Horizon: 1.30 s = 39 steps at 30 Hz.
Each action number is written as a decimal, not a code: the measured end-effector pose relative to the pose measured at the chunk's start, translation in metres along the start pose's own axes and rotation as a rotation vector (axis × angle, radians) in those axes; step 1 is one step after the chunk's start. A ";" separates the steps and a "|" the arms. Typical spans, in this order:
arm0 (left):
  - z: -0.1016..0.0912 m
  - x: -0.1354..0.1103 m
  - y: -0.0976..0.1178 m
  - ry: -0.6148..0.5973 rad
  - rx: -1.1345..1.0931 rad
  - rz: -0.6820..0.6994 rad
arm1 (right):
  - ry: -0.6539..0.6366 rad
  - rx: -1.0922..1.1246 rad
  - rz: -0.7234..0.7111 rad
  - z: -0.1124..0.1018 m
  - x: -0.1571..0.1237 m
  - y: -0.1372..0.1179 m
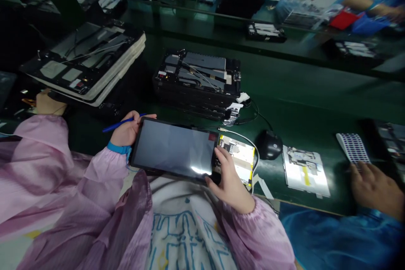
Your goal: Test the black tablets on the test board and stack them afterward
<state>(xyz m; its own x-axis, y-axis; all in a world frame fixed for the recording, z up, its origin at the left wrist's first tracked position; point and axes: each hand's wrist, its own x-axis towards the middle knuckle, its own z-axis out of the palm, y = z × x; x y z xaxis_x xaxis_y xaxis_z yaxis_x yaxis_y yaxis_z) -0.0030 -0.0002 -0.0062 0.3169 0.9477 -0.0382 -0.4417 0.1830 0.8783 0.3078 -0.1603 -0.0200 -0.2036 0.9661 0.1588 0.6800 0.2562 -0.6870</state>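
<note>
**Item held.** A tablet [174, 147] was found held off the green bench [300, 88], directly in front of the stack of black units [198, 80] and on the person's side of it. Its dark screen was turned up. Its long axis was seen to run across the body, roughly parallel to the front of the stack, with the right end set slightly lower and nearer the person.

**Left hand.** The left hand [126, 130] was closed on the tablet's left short edge, in front of the stack's left corner. A blue pen [122, 123] was pinched in the same hand and pointed away to the left.

**Right hand.** The right hand [229, 181] was closed on the right short edge, in front of the stack's right corner. The thumb was laid on the screen side; the fingers underneath were hidden. The tablet was thus spanned end to end, with neither hand the nearer, and both long edges were left free.

**Surroundings.** A yellow-labelled part [242, 158] was noted on the bench in front of the stack's right corner, partly covered by the tablet's right end. A black rounded device [268, 144] was seen further right, with a cable [256, 114] led back to the stack. A white plate [305, 171] lay beyond that. Well to the right of the stack, a co-worker's hand [373, 185] rested beside a sheet of small stickers [352, 147]. A second pile of units [85, 61] stood to the stack's left.
</note>
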 end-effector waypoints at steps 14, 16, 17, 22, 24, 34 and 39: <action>0.002 0.000 0.001 0.017 0.038 0.001 | -0.009 0.008 -0.028 -0.002 0.002 0.004; 0.002 0.000 0.001 0.023 0.035 -0.009 | -0.030 0.021 -0.027 -0.005 0.001 0.005; 0.003 -0.001 0.001 0.026 0.033 -0.014 | -0.037 0.023 -0.026 -0.006 0.001 0.005; 0.006 -0.001 0.002 0.039 0.013 -0.026 | 0.036 -0.098 -0.056 -0.005 0.002 0.002; 0.007 -0.001 0.003 0.051 0.010 -0.037 | 0.096 -0.207 -0.088 -0.003 0.002 -0.002; 0.008 -0.002 0.000 0.068 0.052 -0.029 | -0.082 -0.423 -0.293 0.031 0.004 -0.039; 0.004 -0.002 -0.003 0.064 0.016 -0.011 | -0.115 -0.453 -0.333 0.033 0.015 -0.044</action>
<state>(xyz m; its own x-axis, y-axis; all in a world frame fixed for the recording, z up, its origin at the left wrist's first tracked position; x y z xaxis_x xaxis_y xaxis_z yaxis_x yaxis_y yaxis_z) 0.0014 -0.0035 -0.0065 0.2668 0.9606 -0.0778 -0.4249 0.1896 0.8852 0.2523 -0.1585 -0.0108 -0.5161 0.8280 0.2193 0.7952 0.5584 -0.2366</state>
